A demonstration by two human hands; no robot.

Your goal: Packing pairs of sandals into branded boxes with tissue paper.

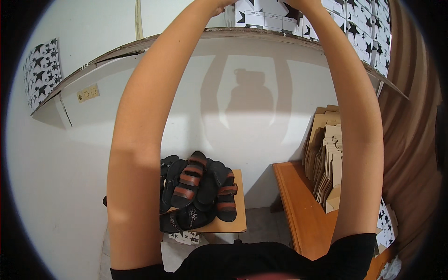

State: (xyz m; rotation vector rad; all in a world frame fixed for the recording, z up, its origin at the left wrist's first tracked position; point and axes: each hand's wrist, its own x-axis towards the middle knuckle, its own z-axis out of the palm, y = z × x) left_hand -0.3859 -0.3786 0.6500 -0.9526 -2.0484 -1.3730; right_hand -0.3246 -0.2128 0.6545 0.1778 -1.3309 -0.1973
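Observation:
Both my arms reach up to a high shelf (219, 32). A white cardboard shoebox (268, 16) with black stars and a label strip stands at the shelf's front edge between my hands. At its left side is my left hand (220, 6), with some curled fingers showing at the top rim of the view. My right hand (302, 3) meets the box's upper right corner. Both hands appear to grip the box from its two sides, though most of their fingers are cut off by the picture's edge.
More star-patterned boxes (359, 30) are stacked right on the shelf; another box (43, 70) sits at its left end. Below, black and brown sandals (189, 179) lie piled on a small table (239, 221). Flattened cardboard (326, 163) leans on a wooden bench (298, 196), beside a brown curtain (410, 116).

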